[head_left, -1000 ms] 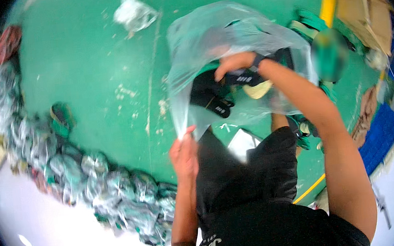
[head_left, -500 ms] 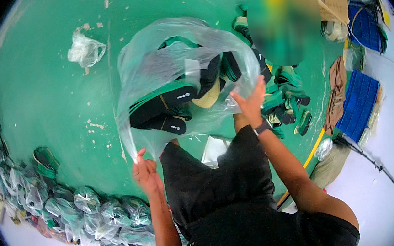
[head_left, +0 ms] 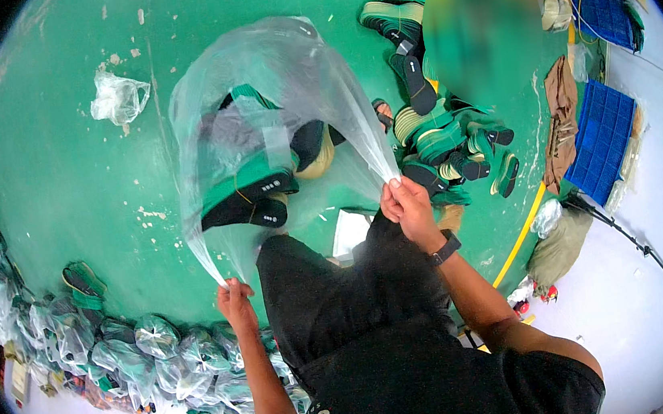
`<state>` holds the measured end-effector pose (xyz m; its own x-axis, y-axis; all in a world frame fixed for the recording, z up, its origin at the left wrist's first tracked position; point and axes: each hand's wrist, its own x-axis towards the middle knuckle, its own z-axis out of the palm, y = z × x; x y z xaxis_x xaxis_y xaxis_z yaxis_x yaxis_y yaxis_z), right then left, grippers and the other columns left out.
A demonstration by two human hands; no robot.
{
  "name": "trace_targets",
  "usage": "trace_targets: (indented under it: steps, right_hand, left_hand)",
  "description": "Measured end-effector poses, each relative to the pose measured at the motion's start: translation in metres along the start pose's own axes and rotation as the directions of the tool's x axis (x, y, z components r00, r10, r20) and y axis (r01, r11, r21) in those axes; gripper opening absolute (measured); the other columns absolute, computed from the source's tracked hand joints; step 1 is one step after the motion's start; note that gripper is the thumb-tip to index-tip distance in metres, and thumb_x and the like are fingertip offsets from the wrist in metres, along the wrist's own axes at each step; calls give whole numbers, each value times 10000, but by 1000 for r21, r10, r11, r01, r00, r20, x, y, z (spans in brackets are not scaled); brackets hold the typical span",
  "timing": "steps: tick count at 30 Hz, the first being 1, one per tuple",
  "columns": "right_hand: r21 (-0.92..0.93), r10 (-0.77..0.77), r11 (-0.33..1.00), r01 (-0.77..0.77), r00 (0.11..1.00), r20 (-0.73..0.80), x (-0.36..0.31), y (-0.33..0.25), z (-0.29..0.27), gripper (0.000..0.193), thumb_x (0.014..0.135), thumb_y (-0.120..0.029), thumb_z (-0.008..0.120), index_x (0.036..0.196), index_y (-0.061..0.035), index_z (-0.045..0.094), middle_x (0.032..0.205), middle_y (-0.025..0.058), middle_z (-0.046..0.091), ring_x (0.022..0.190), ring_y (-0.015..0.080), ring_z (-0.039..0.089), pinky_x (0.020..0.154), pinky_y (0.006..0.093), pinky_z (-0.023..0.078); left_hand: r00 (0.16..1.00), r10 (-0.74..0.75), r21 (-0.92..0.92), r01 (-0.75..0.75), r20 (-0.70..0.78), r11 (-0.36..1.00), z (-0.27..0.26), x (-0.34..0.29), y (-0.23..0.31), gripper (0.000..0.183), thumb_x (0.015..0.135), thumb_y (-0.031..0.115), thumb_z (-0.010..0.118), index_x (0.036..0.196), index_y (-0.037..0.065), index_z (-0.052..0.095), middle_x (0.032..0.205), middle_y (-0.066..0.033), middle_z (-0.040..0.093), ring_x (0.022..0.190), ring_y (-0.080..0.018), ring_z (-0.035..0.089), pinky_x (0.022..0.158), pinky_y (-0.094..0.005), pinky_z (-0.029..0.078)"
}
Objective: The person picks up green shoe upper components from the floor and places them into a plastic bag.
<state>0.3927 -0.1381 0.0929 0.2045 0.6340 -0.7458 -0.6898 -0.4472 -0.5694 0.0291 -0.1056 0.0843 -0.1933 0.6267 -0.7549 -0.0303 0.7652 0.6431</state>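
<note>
Floor [head_left: 113,206] – green, scuffed – carries everything here. Along its lower-left edge, a row of bagged bundles [head_left: 157,336], clear wrapping over dark and green contents. A loose shoe [head_left: 83,281], or something like one, lies just inside that row. Towards the floor's upper-left corner, a crumpled bag [head_left: 119,97] sits by itself.

Middle: large clear bag [head_left: 252,62], mouth spread towards the person, its far part seemingly resting on the floor. Left hand [head_left: 237,304] pinches the rim at the mouth's left end; right hand [head_left: 411,211], fingers closed, grips the rim at the right end, the film drawn into taut folds at both. Inside, black-and-green soles [head_left: 245,192] lie stacked, mostly in the bag's lower left, with a cream piece [head_left: 318,160] beside them.

Handling, by judgement: film light, limp, rather slippery, likely to stretch or split if the weight hangs from one pinch. Soles look bendy, not fragile; the load probably heavy for such thin film and apt to slump. Best hold – gathered rim, several folds in each hand, or a palm beneath the stack.

Right: loose soles [head_left: 437,135] heaped beside the bag; farther out, near the floor's right edge, a blue mat [head_left: 601,142].
</note>
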Motion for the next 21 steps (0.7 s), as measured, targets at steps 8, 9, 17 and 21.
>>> trace_targets:
  steps: [8,9,17,21]
  right_hand:
    - [-94,-55,994,52,998,-27,-6,-47,46,208,900,-236,456,763,-82,488,577,-64,361,482,22,304,429,180,243]
    - [-115,-82,990,80,997,-13,-14,-71,57,202,896,-233,464,765,-81,493,577,-65,358,484,21,306,428,180,240]
    - [-199,-327,911,361,927,184,15,-190,82,232,853,-258,513,750,-50,499,562,-36,433,487,56,390,418,228,300]
    - [-661,-334,644,384,919,209,59,-139,25,327,818,-280,517,671,12,504,509,130,501,463,219,504,459,371,377]
  left_hand:
    - [998,60,-183,-64,-32,981,13,-6,50,193,876,146,479,717,37,490,512,54,299,446,-42,255,436,-221,203]
    - [995,102,-183,-105,-24,977,14,-12,75,187,877,147,476,736,27,501,513,54,296,446,-42,253,435,-218,200]
    - [943,323,-149,-308,85,940,71,-15,213,209,893,134,431,912,-45,538,498,52,257,435,-42,216,423,-207,193]
    - [987,151,2,-151,-63,989,99,30,169,226,892,126,431,972,-62,527,483,48,241,418,-47,212,414,-206,190]
